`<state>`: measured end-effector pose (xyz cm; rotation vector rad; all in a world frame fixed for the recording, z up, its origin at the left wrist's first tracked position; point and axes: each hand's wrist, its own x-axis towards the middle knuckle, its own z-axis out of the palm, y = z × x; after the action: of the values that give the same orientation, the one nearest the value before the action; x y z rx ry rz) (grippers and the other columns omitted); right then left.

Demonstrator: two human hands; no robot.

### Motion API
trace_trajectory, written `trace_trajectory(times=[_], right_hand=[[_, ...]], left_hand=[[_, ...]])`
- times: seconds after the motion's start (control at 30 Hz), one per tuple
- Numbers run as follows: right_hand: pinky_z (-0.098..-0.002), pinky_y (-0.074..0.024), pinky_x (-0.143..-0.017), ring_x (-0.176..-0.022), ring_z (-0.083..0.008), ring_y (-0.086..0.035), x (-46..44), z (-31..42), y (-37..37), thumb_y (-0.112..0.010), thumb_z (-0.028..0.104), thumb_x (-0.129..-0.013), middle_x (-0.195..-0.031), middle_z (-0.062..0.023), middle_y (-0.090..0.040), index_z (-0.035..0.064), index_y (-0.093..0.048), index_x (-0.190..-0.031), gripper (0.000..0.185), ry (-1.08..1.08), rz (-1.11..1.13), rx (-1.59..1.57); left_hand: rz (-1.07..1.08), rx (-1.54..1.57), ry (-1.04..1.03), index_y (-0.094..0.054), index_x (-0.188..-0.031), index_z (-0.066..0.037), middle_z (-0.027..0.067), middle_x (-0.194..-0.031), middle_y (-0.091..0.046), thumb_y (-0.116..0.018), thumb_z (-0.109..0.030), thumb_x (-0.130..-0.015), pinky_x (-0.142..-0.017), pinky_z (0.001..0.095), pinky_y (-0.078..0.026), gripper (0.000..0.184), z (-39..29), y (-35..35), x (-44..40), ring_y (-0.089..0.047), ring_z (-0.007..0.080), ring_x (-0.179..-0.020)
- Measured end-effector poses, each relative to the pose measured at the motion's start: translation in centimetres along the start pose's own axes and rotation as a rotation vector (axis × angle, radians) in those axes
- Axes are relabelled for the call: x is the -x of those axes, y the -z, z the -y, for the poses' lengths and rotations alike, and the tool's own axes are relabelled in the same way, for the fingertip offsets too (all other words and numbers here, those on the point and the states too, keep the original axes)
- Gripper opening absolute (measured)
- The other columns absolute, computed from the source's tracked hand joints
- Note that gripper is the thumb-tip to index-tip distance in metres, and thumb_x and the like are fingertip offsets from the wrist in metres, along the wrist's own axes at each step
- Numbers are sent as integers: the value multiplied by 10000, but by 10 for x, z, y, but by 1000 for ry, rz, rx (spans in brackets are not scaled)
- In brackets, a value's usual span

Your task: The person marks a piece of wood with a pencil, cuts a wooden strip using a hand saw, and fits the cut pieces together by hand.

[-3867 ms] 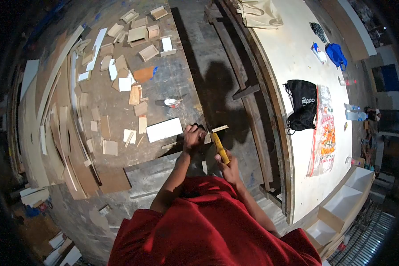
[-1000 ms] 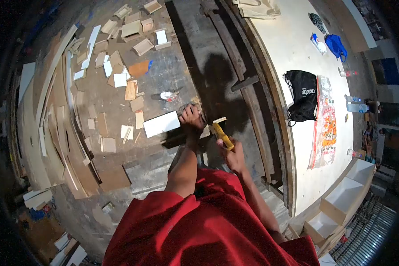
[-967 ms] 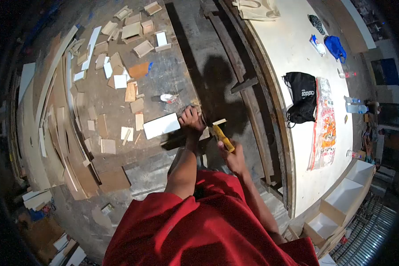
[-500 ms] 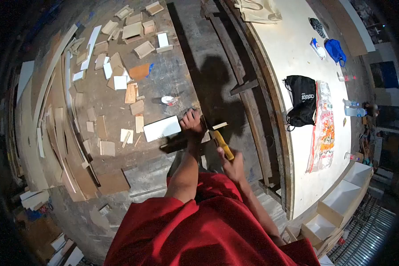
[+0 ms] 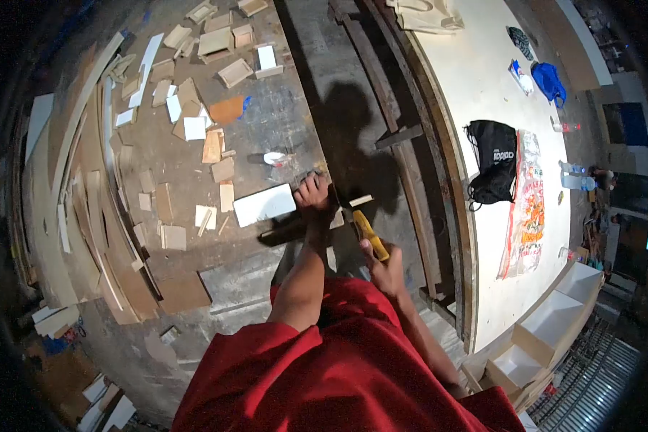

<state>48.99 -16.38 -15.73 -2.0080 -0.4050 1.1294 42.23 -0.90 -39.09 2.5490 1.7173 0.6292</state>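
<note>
My left hand is closed over a piece of wood at the table's edge, its fingers curled and pressing down. Most of that wood is hidden under the hand, and a pale end sticks out past the edge. Against the left hand's other side lies a white rectangular board. In my right hand is a handsaw, gripped by its yellow handle. Its dark blade points up beside my left hand, hard to make out against the shadow. A small white-and-red object sits just beyond the left hand.
Several small wooden boxes and offcuts are scattered over the dark work table. Long strips lie along its left side. Right of a gap stands a pale-topped table with a black drawstring bag and a plastic sack.
The right hand and saw have shifted slightly right and down, away from the left hand. My left hand stays pressed at the table edge. The view has moved a little.
</note>
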Motion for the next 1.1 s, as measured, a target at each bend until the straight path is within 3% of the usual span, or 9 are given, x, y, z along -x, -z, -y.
trace_trajectory(times=[0.1,0.23,0.3,0.4,0.53,0.7,0.87,0.93,1.1], right_hand=[[-297,-388,-572,-655,-92,-475,-3,5,-6,-700,532,-973,-709,15,-554,-20,-665,-923,555,72,-39,-57],[-287,-363,-564,-651,-82,-456,-5,-8,10,-695,548,-970,-704,26,-532,-9,-637,-892,565,-8,52,67],[-332,-393,-576,-681,-103,-452,4,3,3,-670,458,-1015,-712,-3,-544,-46,-633,-890,521,33,46,113],[-332,-380,-570,-677,-97,-435,8,18,3,-667,463,-1015,-702,6,-527,-37,-608,-867,525,20,58,-11],[-315,-363,-556,-645,-94,-421,4,-13,3,-666,446,-1020,-680,25,-504,-18,-616,-854,495,78,-26,-36],[-295,-344,-539,-629,-77,-428,8,-27,5,-690,395,-1016,-664,42,-505,-1,-627,-824,445,12,-17,-93],[-258,-305,-503,-578,-56,-430,10,-33,20,-697,338,-1021,-653,71,-499,76,-604,-755,385,61,-52,-251],[-267,-316,-516,-585,-62,-422,2,-25,17,-692,329,-1025,-675,66,-504,58,-622,-784,369,112,-89,-275],[-282,-337,-547,-635,-60,-432,-33,-42,-12,-670,340,-1037,-702,50,-522,22,-635,-847,372,112,-35,-196]], left_hand=[[-39,-57,-32,-653,-1129,-106,88,-1214,-633,-441,-559,-1007,-800,419,-411,515,4,-1,-3,-588,271,-1000],[-20,-3,-38,-650,-1135,-129,87,-1223,-631,-454,-531,-1008,-812,426,-410,465,0,4,0,-586,272,-1014],[-58,-72,-37,-644,-1141,-132,85,-1221,-629,-471,-504,-1000,-810,419,-413,434,3,-1,-3,-590,274,-1017],[51,-4,-46,-650,-1136,-141,72,-1229,-628,-507,-466,-988,-810,411,-411,385,2,18,-4,-591,268,-1020],[14,-89,-14,-644,-1199,-163,67,-1271,-617,-512,-459,-986,-837,412,-408,388,3,-3,3,-578,256,-1083],[-10,-5,-11,-656,-1187,-188,47,-1257,-615,-631,-265,-926,-862,418,-406,273,8,-5,2,-576,249,-1080],[-46,-47,-43,-643,-1219,-161,67,-1279,-603,-636,-255,-900,-847,440,-415,332,10,5,1,-585,273,-1066],[12,144,-49,-618,-1254,-135,93,-1277,-598,-630,-257,-901,-855,452,-414,374,9,19,-3,-582,291,-1079],[44,105,-46,-606,-1273,-123,108,-1292,-600,-624,-264,-903,-877,456,-418,396,12,12,-2,-579,302,-1119]])
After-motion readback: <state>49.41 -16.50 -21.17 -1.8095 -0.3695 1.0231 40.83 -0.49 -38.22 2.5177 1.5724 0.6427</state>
